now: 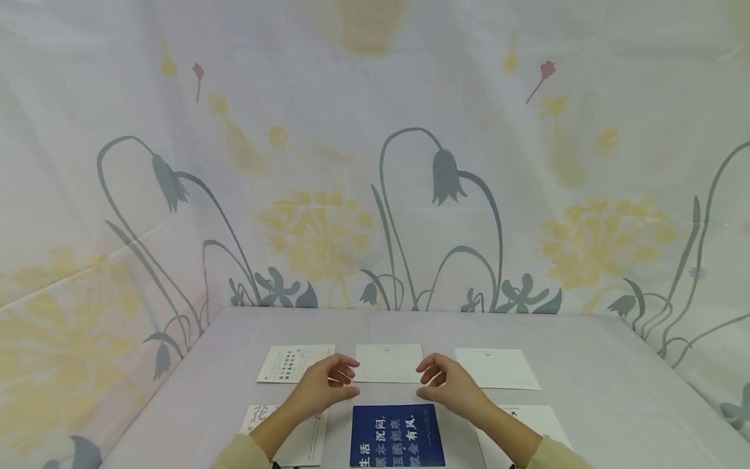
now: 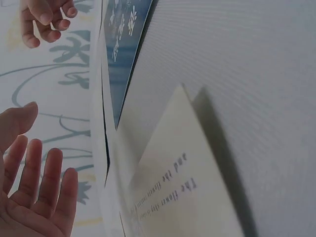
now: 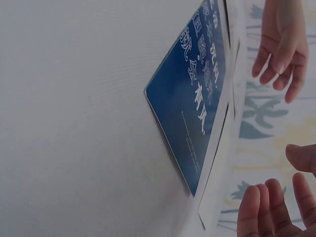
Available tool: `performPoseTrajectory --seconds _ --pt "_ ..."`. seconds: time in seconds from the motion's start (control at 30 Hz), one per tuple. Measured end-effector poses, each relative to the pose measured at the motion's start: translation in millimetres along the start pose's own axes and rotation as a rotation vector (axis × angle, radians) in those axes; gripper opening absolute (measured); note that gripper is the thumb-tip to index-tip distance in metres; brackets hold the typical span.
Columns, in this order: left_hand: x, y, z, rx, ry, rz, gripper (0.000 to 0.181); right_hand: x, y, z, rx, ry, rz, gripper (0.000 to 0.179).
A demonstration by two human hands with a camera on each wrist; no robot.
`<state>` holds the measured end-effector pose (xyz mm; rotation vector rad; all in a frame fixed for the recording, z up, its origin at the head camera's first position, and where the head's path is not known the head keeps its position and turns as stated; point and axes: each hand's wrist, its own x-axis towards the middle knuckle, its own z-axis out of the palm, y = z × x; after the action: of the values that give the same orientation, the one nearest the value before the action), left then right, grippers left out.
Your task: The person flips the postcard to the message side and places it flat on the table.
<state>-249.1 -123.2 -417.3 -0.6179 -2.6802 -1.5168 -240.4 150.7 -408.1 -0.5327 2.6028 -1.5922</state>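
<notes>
A blue card with white Chinese characters lies flat at the front middle of the table. My left hand hovers beyond its left side, fingers loosely bent, holding nothing. Mirroring it, my right hand is in the air beyond the card's right side, its fingers also relaxed around nothing. Between the hands, at the back, lies a pale card. The left wrist view shows a cream card with printed English lines, one corner slightly raised off the surface. Both palms face each other, apart from every card.
White cards lie at back left and back right. Two more, a front-left card and a front-right card, are partly hidden by my forearms. A flower-printed curtain rises behind the grey-white table.
</notes>
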Motion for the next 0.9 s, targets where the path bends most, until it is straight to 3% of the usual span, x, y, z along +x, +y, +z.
performPoseTrajectory --seconds 0.23,0.43,0.67,0.9 --pt "-12.7 0.7 -3.0 0.087 -0.048 0.055 0.042 -11.6 -0.7 2.1 -0.052 -0.076 -0.062 0.034" --pt "-25.4 2.0 -4.8 0.156 -0.126 0.125 0.049 -20.2 -0.1 3.3 -0.123 -0.126 -0.105 0.035" --pt "-32.7 2.3 -2.2 0.275 -0.227 0.118 0.058 -28.1 4.9 3.0 -0.215 -0.194 -0.177 0.041" --pt "-37.4 1.6 0.0 0.401 -0.281 0.142 0.059 -36.5 8.4 1.0 -0.352 -0.263 -0.209 0.046"
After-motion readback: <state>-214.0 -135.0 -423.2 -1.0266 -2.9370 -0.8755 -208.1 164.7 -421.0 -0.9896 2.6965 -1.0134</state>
